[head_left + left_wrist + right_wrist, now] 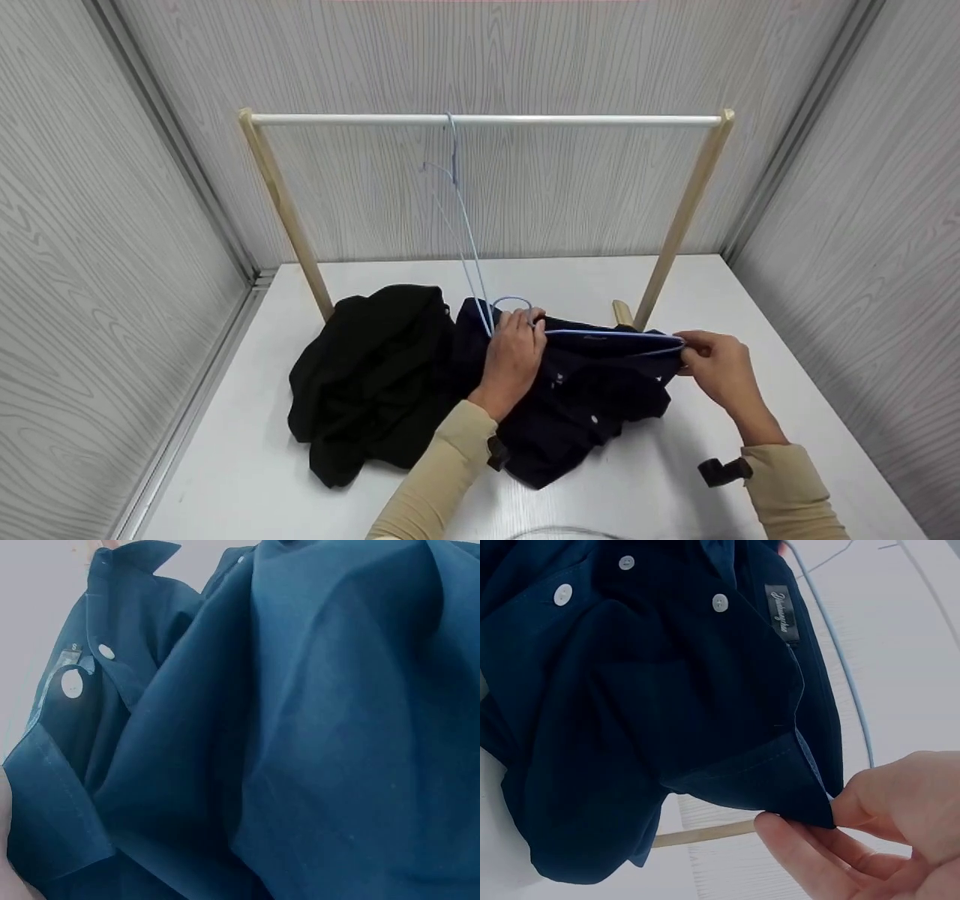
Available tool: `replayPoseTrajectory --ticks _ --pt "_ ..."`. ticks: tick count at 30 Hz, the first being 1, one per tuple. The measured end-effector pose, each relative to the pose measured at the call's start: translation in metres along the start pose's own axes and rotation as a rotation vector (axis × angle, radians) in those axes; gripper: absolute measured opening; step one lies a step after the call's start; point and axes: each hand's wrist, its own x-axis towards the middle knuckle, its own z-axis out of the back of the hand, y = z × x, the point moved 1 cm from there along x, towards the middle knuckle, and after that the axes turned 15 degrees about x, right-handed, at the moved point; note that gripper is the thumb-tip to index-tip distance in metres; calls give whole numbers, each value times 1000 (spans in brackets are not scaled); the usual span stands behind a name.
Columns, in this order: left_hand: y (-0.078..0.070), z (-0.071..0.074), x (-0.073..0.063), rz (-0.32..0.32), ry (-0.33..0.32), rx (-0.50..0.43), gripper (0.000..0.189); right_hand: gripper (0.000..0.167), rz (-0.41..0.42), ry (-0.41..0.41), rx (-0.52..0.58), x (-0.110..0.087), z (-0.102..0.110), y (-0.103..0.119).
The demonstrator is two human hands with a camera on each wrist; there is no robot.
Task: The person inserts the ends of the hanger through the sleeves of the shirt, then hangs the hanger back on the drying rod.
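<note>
A navy button-up shirt is bunched on the table, its white buttons and neck label showing in the right wrist view. A light blue wire hanger lies along the shirt's neck opening, its hook curving up beside my left hand. That hand grips the shirt at the collar and the hanger's middle, though its fingertips are partly hidden. My right hand pinches the collar tip between thumb and fingers, with the hanger's end close at the fingertips.
A black garment lies heaped left of the shirt. Behind stands a rack with a white rail and wooden legs. Another blue wire hanger hangs from the rail. Thin wire lies at the table's front edge.
</note>
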Motion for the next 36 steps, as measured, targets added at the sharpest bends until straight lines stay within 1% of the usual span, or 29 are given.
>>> replayPoseTrajectory --ticks 3,7,13,16,20,23,25,29,31,36 --pt "0 -1 -1 -8 13 42 29 30 13 -5 -12 1 1 1" --pt "0 -2 -2 -6 27 75 29 30 39 -20 -45 1 1 2" --pt "-4 -1 1 -12 16 94 28 24 101 -81 -79 2 -1 5" --pt "-5 -2 1 -31 1 141 27 22 137 -108 -103 2 -1 9" --pt "-7 -3 -2 -67 4 196 27 22 180 -128 -119 3 -5 17" --pt "-9 -3 -3 -65 27 168 29 25 225 -125 -113 3 -11 24" --pt "-10 -3 -3 -54 35 130 31 29 271 -110 -103 3 -18 27" --pt "-15 -1 -2 -54 38 82 34 36 396 -79 -167 2 -36 29" --pt "-18 0 -2 -65 31 61 34 33 455 -65 -229 0 -45 29" --pt "-23 1 -2 -123 -10 8 31 20 581 -28 -360 -3 -62 27"
